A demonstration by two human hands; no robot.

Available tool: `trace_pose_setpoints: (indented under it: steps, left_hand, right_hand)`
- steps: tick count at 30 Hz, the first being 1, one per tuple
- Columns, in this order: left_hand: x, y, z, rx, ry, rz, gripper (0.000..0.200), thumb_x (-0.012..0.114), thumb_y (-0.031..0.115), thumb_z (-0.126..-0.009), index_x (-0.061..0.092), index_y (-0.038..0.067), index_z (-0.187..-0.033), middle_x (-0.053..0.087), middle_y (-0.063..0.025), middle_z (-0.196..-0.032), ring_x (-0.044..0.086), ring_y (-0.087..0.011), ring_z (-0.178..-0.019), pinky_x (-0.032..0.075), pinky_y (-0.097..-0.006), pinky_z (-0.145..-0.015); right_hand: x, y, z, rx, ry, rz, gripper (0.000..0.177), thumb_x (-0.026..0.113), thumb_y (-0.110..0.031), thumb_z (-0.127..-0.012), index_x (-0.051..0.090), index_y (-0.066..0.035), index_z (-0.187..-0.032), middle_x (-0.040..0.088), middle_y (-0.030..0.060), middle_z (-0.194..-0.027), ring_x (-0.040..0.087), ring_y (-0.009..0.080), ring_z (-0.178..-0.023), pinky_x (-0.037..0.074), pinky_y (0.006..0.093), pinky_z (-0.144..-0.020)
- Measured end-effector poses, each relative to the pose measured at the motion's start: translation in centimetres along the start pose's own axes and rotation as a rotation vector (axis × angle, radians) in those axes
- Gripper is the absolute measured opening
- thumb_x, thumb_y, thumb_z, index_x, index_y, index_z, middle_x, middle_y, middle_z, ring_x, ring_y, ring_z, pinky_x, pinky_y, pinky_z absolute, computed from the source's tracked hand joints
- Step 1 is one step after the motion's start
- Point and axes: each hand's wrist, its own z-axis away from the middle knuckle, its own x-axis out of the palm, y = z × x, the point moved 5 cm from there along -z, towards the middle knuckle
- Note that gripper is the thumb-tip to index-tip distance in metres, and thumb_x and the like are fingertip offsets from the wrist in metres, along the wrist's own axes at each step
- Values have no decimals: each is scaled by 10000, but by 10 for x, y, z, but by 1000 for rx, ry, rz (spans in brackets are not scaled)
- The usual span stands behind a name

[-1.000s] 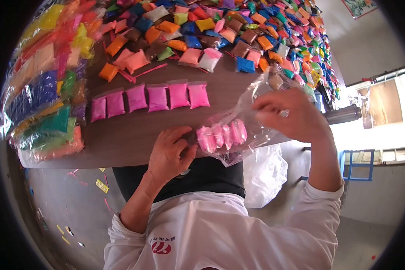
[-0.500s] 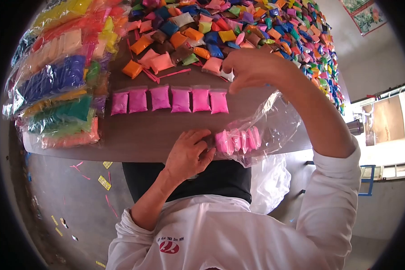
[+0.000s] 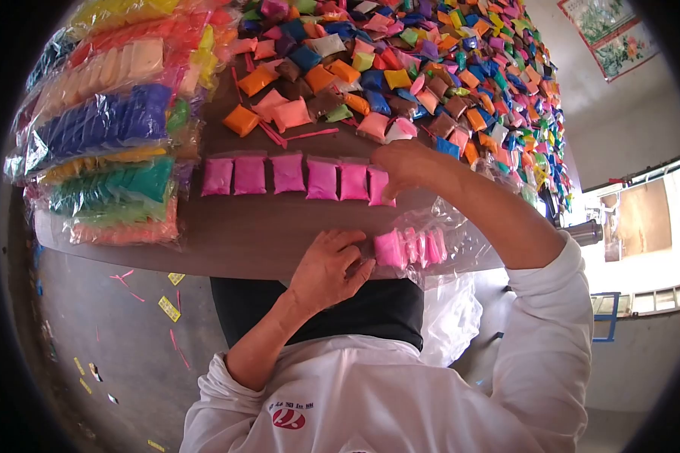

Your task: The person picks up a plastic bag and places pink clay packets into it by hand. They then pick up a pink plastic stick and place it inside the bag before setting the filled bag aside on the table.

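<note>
Six small pink packets lie in a row on the dark table. My right hand reaches over the right end of this row. Its fingers and thumb bend around the end pink packet, whose right part is hidden under the hand. Close to the table's front edge, my left hand rests with loosely bent fingers, thumb and forefinger apart. Right beside its fingertips is a clear plastic bag with several pink packets standing side by side in it.
Clear bags of sorted packets, such as blue ones, are stacked at the left. A big heap of mixed coloured packets covers the far side. Pink plastic sticks lie before the heap. Scraps litter the floor.
My right hand has come down from the edge of the heap onto the end packet of the row. My left hand stays beside the bag. The whole view has shifted slightly.
</note>
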Motion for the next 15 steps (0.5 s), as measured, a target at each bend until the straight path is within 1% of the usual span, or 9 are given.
trace_pose_setpoints:
  steps: [1,4,7,10,13,15]
  left_hand:
    - [0,0,0,6,3,-1,209,772,167,-796,649,25,-705,676,-140,-1125,629,-351,-1029,498,-446,-924]
    - [0,-1,1,13,26,4,206,770,169,-798,649,28,-709,676,-138,-1127,635,-344,-1015,502,-447,-909]
    - [1,-1,2,13,12,-2,209,768,172,-802,647,30,-709,677,-136,-1125,642,-337,-997,504,-448,-894]
    - [1,0,1,10,8,-17,213,767,174,-804,644,31,-705,680,-135,-1120,646,-334,-989,504,-450,-886]
    - [1,-1,2,9,17,-10,210,767,174,-803,646,31,-708,681,-135,-1118,648,-335,-989,504,-449,-887]
    - [1,-1,2,5,10,-11,209,766,173,-804,646,31,-710,681,-137,-1120,649,-336,-991,504,-449,-888]
  right_hand:
    - [1,1,-1,-38,29,2,483,829,-334,-644,682,-18,-979,680,165,-828,676,347,-809,524,455,-696]
    - [-28,-4,9,-6,-142,-54,459,836,-349,-672,685,-3,-933,669,161,-781,669,334,-762,509,444,-665]
    - [-59,-5,24,15,-23,-216,439,827,-344,-707,648,24,-866,630,134,-732,633,274,-708,477,432,-628]
    - [-60,-8,20,-52,-93,-291,458,819,-349,-737,596,37,-838,571,98,-687,576,218,-667,447,423,-597]
    - [-64,-19,13,-54,-104,-332,471,817,-348,-736,553,36,-808,518,79,-670,532,192,-655,432,413,-596]
    - [-53,-21,2,-75,-79,-305,461,814,-347,-738,582,41,-825,554,98,-687,563,209,-672,445,418,-614]
